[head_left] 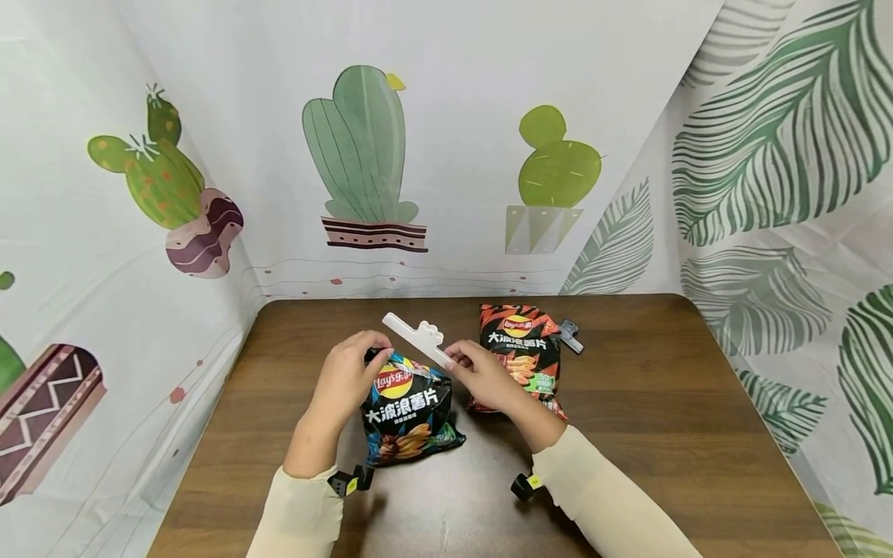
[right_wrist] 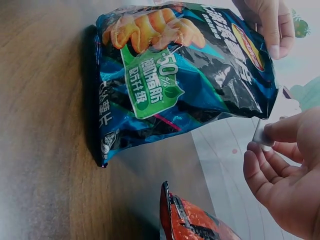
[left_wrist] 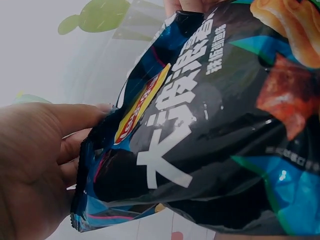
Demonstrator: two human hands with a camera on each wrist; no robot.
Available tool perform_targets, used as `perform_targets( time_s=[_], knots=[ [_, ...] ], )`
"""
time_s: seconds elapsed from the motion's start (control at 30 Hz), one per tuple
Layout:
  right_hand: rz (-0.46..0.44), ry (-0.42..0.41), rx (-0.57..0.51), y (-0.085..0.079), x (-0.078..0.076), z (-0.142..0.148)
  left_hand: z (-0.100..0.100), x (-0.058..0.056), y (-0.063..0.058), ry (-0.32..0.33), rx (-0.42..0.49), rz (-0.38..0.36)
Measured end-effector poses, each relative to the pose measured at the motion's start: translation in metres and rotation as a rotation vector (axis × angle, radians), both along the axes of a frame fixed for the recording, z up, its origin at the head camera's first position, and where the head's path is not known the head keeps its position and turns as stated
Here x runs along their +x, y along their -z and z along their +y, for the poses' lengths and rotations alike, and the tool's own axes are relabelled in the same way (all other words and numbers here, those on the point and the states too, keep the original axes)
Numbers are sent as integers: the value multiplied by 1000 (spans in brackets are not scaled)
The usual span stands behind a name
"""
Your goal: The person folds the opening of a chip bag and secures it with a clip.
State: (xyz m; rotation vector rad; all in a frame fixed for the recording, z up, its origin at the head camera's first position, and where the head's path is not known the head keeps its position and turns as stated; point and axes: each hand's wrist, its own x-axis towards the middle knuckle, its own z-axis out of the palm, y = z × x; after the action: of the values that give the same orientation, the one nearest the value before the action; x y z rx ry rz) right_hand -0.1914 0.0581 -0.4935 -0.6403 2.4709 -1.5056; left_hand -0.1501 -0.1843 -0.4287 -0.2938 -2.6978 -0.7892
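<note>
A black and blue Lay's chip bag stands tilted on the table, its printed front toward me. My left hand pinches its top edge near the left corner; the left wrist view shows the thumb and fingers of that hand at the crimped edge. In my right hand is a long white bag clip, pinched at its right end and slanting behind the bag's top. From the right wrist, the clip end shows between thumb and fingers beside the bag's top corner. Whether the clip touches the bag, I cannot tell.
Behind my right hand lies a red and black Lay's chip bag, with a dark grey clip against its right side. The brown wooden table meets a white cloth backdrop printed with cacti and leaves.
</note>
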Motion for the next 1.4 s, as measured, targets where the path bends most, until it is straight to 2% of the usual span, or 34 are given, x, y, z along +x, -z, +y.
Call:
perform_targets(
  time_s=[0.47,0.73,1.0,1.4],
  knots=[
    [21,-24,7,3,5,14,1,0,0,-27,66,-36],
    [44,-47,-9,5,7,17,3,-1,0,-10,23,-37],
    [25,-49,-10,9,7,17,4,1,-2,4,10,-44],
    [14,-28,-44,3,5,13,5,1,-3,0,3,-77]
  ],
)
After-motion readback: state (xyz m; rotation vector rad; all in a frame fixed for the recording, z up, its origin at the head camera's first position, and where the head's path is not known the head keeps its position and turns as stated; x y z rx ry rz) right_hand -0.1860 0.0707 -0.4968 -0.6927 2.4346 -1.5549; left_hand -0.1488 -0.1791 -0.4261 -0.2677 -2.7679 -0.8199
